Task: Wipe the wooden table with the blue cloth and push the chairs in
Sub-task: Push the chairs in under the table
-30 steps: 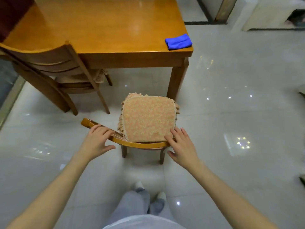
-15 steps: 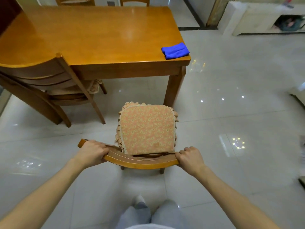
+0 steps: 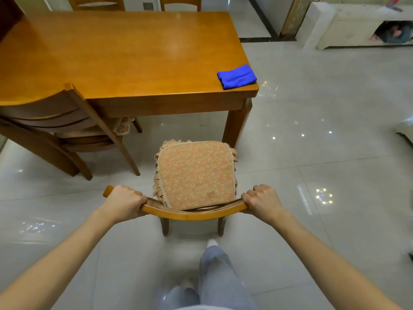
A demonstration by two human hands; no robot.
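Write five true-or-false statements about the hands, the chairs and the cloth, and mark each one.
1. The left hand and right hand both grip the back rail of the cushioned chair. True.
2. The blue cloth hangs over that rail. False: it lies folded on the table, at its near right corner.
3. The cushioned chair is pushed in under the table. False: its whole seat stands clear of the table's edge.
4. A second chair stands at the table, left of the cushioned one. True.
5. Two more chair backs show beyond the table's far edge. True.
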